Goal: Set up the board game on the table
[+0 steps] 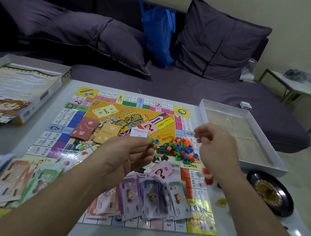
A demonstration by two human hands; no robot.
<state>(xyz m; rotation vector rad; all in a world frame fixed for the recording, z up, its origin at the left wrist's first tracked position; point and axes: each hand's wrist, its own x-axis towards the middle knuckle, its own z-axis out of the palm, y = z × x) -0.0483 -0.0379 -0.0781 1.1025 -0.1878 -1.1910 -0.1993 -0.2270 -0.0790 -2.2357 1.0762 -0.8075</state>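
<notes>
Houses (181, 148): tiny, light, hard plastic, slippery; pinch by sides | left hand (135, 155) pinches green piece (153, 140) | right hand (215, 144) curled; contents unclear

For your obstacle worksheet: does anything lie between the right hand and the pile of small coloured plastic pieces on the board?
Nothing visible does. The right hand hovers just right of the pile, with only bare game board beneath.

Across from me at twelve o'clock runs a dark purple sofa (175, 84). A blue bag (159, 30) leans upright on it between a slumped cushion (94, 35) at eleven and an upright cushion (219, 42) at one. A small side table (302, 88) stands at two o'clock.
</notes>
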